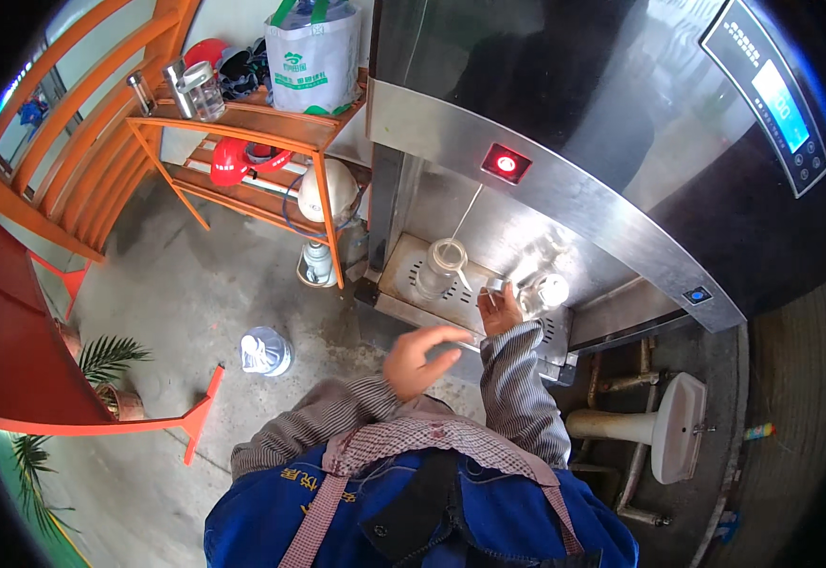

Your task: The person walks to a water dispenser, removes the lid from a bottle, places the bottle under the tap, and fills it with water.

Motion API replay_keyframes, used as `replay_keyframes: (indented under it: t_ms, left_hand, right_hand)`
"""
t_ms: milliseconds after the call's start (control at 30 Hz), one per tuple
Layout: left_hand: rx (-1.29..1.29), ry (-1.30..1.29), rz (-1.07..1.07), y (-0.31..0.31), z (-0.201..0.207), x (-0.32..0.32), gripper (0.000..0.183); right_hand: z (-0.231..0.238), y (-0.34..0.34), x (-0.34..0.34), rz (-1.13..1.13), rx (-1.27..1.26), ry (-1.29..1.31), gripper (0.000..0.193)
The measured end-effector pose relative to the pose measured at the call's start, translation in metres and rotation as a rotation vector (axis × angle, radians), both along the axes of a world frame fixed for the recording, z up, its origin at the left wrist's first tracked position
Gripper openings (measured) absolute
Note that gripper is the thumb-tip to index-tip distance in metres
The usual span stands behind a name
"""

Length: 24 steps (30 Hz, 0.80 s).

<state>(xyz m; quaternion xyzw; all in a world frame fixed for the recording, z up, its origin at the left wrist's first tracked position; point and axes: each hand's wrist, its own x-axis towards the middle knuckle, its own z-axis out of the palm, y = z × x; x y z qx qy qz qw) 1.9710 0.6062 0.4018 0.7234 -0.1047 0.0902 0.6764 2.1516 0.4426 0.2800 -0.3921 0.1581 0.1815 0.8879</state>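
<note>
In the water dispenser's recess, a clear glass cup (439, 271) with a pale strap at its side stands on the slotted drip tray (399, 276). A thin stream of water falls into it from above. My right hand (500, 312) reaches over the tray, its fingers closed around a small silver cap-like piece (494, 287). Just right of those fingers sits a shiny, clear or silver container (541, 293), blurred by glare. My left hand (420, 362) hovers in front of the tray, empty, with thumb and fingers apart.
The steel dispenser (564, 180) has a lit red button (506, 164). At the far left, an orange shelf (271, 131) carries bottles, a white bag (312, 62) and helmets. A water jug (266, 351) stands on the floor, and a white washbasin (680, 428) is at the right.
</note>
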Motion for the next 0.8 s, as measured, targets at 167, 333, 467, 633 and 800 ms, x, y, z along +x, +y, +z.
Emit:
replay_keyframes:
  t_ms: [167,333,467,633,800]
  left_hand:
    - [-0.371,-0.77,0.219,0.018,0.128,-0.053,0.035]
    - [-0.499,-1.378,0.444,-0.014,0.17,-0.063,0.039]
    - [-0.486,-1.357,0.278,-0.02,0.173,-0.072,0.033]
    - [-0.483,-1.326,0.11,-0.025,0.172,-0.079,0.042]
    - [-0.521,-1.146,0.004,-0.022,0.171,-0.086,0.041]
  right_hand:
    - [-0.002,0.003,0.001,0.007,0.053,0.036,0.03]
    - [0.002,0.01,-0.001,-0.015,0.027,0.099,0.03]
    - [0.007,0.009,-0.003,-0.011,0.001,0.135,0.032]
    - [0.002,0.01,-0.004,0.029,0.032,0.113,0.036]
    - [-0.009,0.002,0.003,0.048,0.022,0.062,0.035]
